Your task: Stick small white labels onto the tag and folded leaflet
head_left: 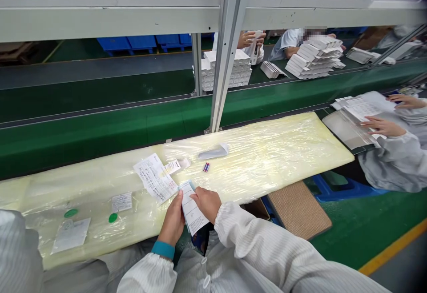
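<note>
Here, seen from above, two bare hands in white striped sleeves work at the near edge of a long bench. The left hand (173, 222), with a blue cuff at the wrist, and the right hand (207, 203) together hold a narrow white paper slip (191, 208) upright and tilted, its printed face showing. The fingers (199, 196) of both hands are closed on the slip, gripping it just above the lap.

Behind the hands lies a pale yellow plastic-wrapped pad (273, 150). On it are a printed sheet (155, 178), a small label (172, 166), a tiny red and blue item (206, 166), and a folded grey-white piece (213, 152). Two green round stickers (113, 217) sit to the left, near paper slips.

To the right, a co-worker's hands (383, 126) rest on papers over a clear tray (347, 128). Beyond a green conveyor belt (100, 106), stacks of white boxes (313, 57) stand near other people.
</note>
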Available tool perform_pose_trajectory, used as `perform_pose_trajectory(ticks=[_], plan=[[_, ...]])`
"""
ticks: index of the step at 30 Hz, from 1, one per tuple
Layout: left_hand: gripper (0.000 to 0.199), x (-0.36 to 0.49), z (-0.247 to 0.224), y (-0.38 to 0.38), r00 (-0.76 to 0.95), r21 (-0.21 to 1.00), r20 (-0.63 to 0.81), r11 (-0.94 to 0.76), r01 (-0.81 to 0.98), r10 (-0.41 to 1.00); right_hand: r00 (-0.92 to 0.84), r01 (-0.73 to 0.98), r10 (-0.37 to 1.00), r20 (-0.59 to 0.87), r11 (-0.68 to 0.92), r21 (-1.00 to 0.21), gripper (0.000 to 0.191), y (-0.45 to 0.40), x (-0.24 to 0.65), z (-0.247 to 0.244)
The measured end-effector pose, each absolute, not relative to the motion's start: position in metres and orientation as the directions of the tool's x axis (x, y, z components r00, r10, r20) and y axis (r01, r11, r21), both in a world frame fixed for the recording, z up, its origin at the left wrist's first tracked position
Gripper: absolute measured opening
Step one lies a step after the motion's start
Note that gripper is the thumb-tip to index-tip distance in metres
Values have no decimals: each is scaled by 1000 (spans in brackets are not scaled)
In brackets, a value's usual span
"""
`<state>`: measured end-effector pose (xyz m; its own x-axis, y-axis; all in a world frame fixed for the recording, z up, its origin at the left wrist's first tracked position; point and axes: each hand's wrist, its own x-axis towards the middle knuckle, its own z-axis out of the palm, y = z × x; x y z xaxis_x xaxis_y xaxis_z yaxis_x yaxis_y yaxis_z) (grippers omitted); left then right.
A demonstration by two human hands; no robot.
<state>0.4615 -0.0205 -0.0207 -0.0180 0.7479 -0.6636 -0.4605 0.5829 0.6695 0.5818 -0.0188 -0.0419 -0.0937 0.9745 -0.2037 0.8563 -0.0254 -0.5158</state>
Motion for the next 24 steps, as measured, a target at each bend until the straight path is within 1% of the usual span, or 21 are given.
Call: perform_pose_trajectory(ticks=[5, 9, 12, 15, 19, 21, 24], plan=[[41, 465, -26, -14, -42, 676, -664, 577, -458, 746, -90, 868, 973, -214, -29, -495, 30, -12, 583, -44], [38, 465, -37, -10, -32, 711, -659, 608, -355, 752, -91, 855, 971, -220, -37, -518, 28, -7, 579, -48], [36, 461, -49, -6, -114, 726, -668, 611, -315, 735, -89, 828, 969, -233, -58, -558, 27, 2, 583, -53], [36, 453, -54, -2, -205, 734, -672, 603, -313, 712, 1, 799, 962, -272, -165, -579, 31, 23, 602, -63], [31, 439, -51, 1, -278, 733, -679, 606, -311, 679, 222, 760, 910, -351, -387, -523, 34, 63, 632, -81], [30, 435, -49, 0, -293, 724, -689, 611, -320, 663, 252, 741, 887, -388, -434, -512, 32, 81, 638, -87], [30, 432, -48, -2, -308, 718, -694, 595, -361, 650, 201, 723, 880, -430, -430, -542, 29, 96, 631, -90]])
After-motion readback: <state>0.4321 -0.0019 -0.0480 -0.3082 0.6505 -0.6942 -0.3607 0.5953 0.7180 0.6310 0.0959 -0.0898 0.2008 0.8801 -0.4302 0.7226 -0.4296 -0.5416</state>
